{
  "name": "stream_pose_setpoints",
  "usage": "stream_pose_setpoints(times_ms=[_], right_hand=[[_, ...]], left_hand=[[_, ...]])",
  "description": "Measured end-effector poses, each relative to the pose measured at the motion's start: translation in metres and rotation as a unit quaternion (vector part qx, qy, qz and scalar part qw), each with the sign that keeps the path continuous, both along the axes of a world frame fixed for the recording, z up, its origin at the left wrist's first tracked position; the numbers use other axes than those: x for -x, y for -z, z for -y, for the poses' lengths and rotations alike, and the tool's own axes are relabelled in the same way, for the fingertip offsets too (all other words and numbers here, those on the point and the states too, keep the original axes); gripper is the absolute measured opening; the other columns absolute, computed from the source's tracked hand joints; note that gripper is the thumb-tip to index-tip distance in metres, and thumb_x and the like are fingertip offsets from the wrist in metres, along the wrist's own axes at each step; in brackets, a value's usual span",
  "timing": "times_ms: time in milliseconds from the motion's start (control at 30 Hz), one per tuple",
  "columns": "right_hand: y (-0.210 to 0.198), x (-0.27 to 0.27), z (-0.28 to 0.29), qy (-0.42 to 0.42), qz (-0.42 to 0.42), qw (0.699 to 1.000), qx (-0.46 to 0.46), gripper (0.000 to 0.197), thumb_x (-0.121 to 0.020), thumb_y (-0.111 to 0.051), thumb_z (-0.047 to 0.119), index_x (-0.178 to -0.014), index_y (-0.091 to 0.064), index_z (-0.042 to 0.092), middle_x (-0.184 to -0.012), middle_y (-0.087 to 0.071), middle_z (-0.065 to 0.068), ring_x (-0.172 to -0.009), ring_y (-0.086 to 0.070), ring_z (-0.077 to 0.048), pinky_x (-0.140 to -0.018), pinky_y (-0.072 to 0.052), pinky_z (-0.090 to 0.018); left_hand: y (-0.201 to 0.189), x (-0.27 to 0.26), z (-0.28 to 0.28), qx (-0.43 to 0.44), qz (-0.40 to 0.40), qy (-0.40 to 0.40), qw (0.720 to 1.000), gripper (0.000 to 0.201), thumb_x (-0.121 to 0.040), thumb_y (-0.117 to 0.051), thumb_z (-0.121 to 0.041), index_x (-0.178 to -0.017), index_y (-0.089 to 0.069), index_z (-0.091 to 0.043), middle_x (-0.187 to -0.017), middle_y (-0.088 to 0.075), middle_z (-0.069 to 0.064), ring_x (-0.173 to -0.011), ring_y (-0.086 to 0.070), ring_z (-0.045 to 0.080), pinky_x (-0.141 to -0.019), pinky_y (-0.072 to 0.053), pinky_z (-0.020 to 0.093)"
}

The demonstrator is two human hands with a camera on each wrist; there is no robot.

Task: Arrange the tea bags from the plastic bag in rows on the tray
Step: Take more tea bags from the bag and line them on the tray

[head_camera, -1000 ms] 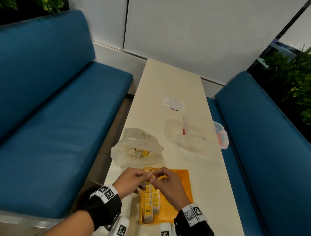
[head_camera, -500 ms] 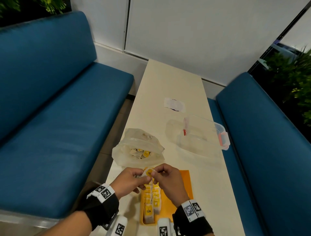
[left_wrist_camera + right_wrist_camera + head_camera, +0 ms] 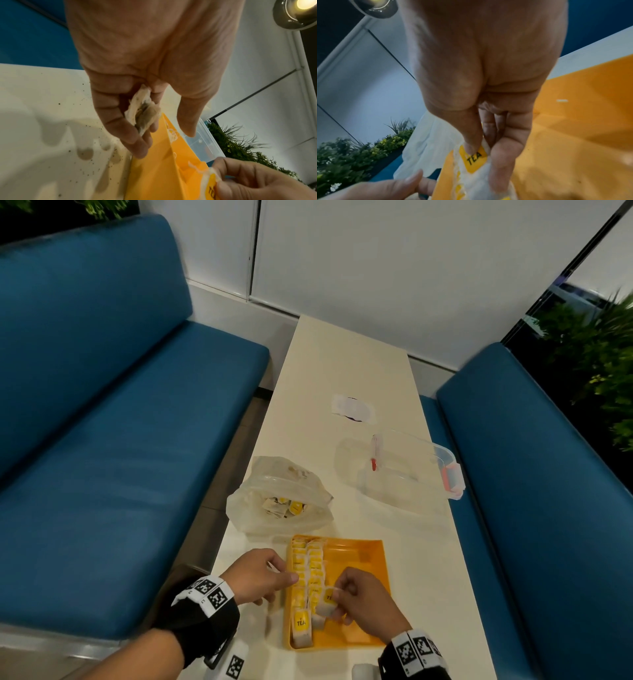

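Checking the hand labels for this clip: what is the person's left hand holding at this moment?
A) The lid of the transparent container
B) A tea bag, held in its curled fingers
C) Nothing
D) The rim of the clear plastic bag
B: the left wrist view shows the left hand with its fingers curled around a crumpled white paper tea bag, beside the orange plastic tray.
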State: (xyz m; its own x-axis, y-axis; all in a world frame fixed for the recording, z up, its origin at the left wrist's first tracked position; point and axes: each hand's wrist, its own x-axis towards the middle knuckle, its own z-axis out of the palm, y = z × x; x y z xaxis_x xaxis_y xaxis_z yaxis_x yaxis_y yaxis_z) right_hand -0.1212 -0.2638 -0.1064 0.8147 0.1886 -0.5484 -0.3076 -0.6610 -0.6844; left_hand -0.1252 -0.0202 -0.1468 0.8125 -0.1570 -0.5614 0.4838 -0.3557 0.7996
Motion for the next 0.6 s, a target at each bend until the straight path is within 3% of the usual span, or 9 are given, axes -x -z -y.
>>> stream_pose_setpoints(times_ms=[100,367,467,600], right_hand=[[0.002,0.007,0.003,-0.024,-0.031,0.998,0.039,0.008,-0.094,-0.06,0.01,-0.088,-0.056,0.012,-0.061,-0.069,-0.004,-0.049,-0.064,-0.012,-0.05,-0.05,-0.025],[0.022,0.014,-0.007,-0.002,-0.069,0.994,0.079,0.01,-0.092,-0.063,0.01,-0.087,-0.057,0.016,-0.069,-0.068,-0.006,-0.053,-0.068,-0.013,-0.05,-0.051,-0.026],[0.028,0.016,-0.012,0.006,-0.057,0.994,0.09,0.011,-0.091,-0.062,0.009,-0.086,-0.057,0.017,-0.07,-0.069,-0.006,-0.06,-0.073,-0.021,-0.054,-0.057,-0.032],[0.03,0.019,-0.019,0.021,-0.042,0.994,0.101,0.01,-0.089,-0.06,0.008,-0.084,-0.056,0.015,-0.077,-0.068,-0.007,-0.058,-0.072,-0.02,-0.061,-0.062,-0.038]], left_hand=[[0.004,0.001,0.004,-0.009,-0.017,0.022,1.0,0.049,-0.077,-0.082,-0.049,-0.111,-0.057,-0.025,-0.101,-0.068,0.002,-0.07,-0.071,0.014,-0.056,-0.052,0.026],[0.01,0.004,0.011,-0.028,-0.001,0.057,0.998,0.067,-0.079,-0.084,-0.036,-0.133,-0.045,-0.027,-0.1,-0.065,0.001,-0.068,-0.071,0.015,-0.055,-0.053,0.028],[0.01,0.005,0.012,-0.026,0.001,0.056,0.998,0.069,-0.08,-0.083,-0.033,-0.136,-0.044,-0.027,-0.099,-0.064,-0.001,-0.066,-0.071,0.014,-0.055,-0.053,0.029],[0.013,0.006,0.011,-0.018,-0.004,0.045,0.999,0.07,-0.078,-0.085,-0.033,-0.136,-0.046,-0.026,-0.088,-0.067,0.0,-0.06,-0.068,0.012,-0.051,-0.05,0.027]])
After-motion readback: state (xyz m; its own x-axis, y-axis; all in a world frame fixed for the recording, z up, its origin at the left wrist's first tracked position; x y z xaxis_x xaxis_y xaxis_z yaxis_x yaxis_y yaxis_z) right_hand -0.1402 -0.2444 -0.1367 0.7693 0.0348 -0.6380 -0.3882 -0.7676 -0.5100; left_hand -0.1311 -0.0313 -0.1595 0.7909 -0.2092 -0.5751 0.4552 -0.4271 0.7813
